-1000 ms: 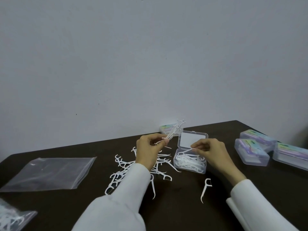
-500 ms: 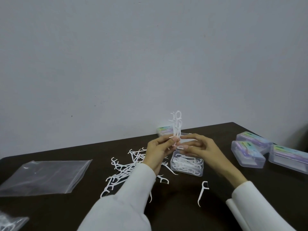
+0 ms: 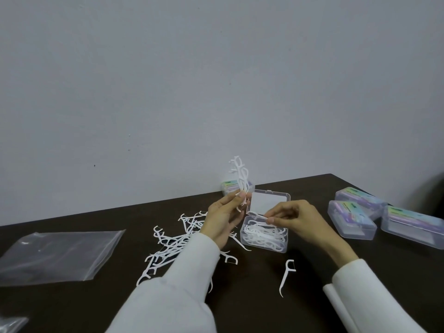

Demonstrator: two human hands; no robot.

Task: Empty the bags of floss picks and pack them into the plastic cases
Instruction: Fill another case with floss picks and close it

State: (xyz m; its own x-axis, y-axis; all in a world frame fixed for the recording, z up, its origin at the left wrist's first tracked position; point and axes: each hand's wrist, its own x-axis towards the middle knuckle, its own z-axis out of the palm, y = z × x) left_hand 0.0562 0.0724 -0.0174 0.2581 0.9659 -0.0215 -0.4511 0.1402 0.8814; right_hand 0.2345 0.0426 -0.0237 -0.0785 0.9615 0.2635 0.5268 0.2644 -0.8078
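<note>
Left hand (image 3: pixel 222 218) raised, fingertips pinched together, palm turned toward the right hand (image 3: pixel 294 218); right hand level beside it, thumb and forefinger pinched, both forearms in white sleeves

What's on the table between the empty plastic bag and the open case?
In the head view, a loose pile of floss picks lies between the bag and the open case, partly covered by the left hand and sleeve.

Scattered floss picks (image 3: pixel 173 246) crowd the open case (image 3: pixel 264 239)'s left; right side seemingly bare.
</note>
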